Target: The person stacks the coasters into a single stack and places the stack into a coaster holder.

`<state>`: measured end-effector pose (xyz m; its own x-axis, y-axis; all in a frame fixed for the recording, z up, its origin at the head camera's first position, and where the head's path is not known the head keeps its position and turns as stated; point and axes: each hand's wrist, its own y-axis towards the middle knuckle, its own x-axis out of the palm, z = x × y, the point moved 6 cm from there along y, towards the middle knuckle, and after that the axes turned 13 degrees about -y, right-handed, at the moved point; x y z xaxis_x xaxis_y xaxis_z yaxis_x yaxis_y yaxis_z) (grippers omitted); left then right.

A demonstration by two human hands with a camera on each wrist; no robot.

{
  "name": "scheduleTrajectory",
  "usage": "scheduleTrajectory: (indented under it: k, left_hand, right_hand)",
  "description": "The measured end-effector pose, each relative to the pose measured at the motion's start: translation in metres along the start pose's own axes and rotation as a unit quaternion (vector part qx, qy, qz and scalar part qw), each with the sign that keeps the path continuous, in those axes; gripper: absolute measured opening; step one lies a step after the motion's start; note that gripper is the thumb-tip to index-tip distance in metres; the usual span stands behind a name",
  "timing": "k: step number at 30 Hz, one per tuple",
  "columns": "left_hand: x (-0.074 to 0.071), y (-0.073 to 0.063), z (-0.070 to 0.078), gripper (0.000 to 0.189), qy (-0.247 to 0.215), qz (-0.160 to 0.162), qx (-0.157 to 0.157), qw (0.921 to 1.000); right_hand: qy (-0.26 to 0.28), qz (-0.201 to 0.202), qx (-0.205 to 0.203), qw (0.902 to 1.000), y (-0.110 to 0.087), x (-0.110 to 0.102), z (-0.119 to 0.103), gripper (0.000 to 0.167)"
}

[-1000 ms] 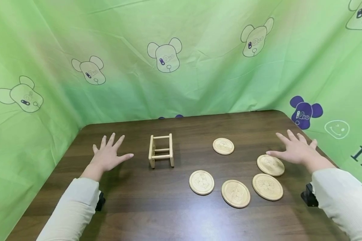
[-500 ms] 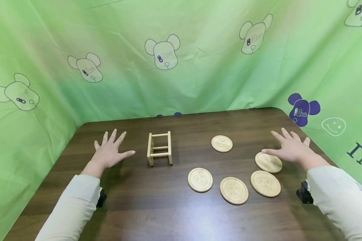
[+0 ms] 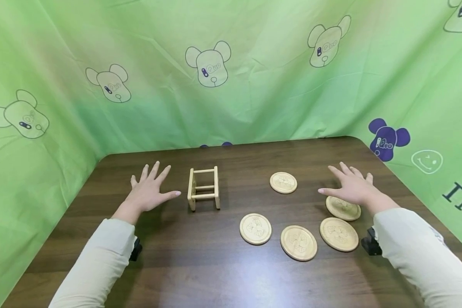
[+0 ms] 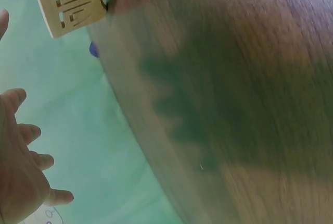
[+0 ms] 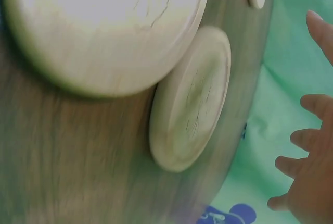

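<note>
A small wooden coaster holder with rods and a cut-out side panel stands left of centre on the table. Left of it hovers my left hand, fingers spread, thumb pointing at the holder; the left wrist view catches its fretwork panel. My right hand is likewise spread and holds nothing. It overlaps the far edge of a round wooden coaster in the head view. Close by lies another coaster, engraved with leaves. Two more, a middle coaster and a left coaster, lie nearer the centre.
A further coaster lies farther back, right of the holder. The dark wooden table has a rounded far right corner. Behind it and along its sides hangs a green printed curtain.
Both hands have moved inward, the left to the right and the right to the left. The head view has shifted slightly. Holder and coasters stay where they were on the table.
</note>
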<state>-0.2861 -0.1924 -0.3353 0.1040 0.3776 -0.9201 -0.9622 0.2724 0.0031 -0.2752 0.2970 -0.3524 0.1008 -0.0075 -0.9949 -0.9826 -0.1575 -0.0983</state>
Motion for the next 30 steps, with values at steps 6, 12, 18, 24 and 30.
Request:
scheduleTrajectory:
  k: [6, 12, 18, 24, 30]
  left_hand:
    - [0.005, 0.002, 0.006, 0.091, -0.007, -0.011, 0.013, 0.9998]
    - [0.009, 0.005, 0.012, 0.089, -0.008, -0.02, 0.026, 0.9994]
    - [0.008, 0.011, 0.016, 0.086, -0.009, -0.028, 0.047, 0.9985]
    - [0.01, 0.016, 0.021, 0.084, -0.017, -0.038, 0.067, 0.9969]
    - [0.018, 0.02, 0.026, 0.085, -0.016, -0.043, 0.078, 0.9959]
  right_hand:
    - [0.008, -0.004, -0.014, 0.9999, 0.009, 0.001, -0.017, 0.097]
    - [0.009, -0.008, -0.031, 0.9995, 0.018, 0.003, -0.031, 0.095]
    - [0.019, -0.005, -0.049, 0.9986, 0.029, 0.004, -0.043, 0.094]
    - [0.014, -0.001, -0.07, 0.9974, 0.036, 0.007, -0.055, 0.092]
    - [0.006, 0.009, -0.094, 0.9955, 0.042, 0.01, -0.064, 0.088]
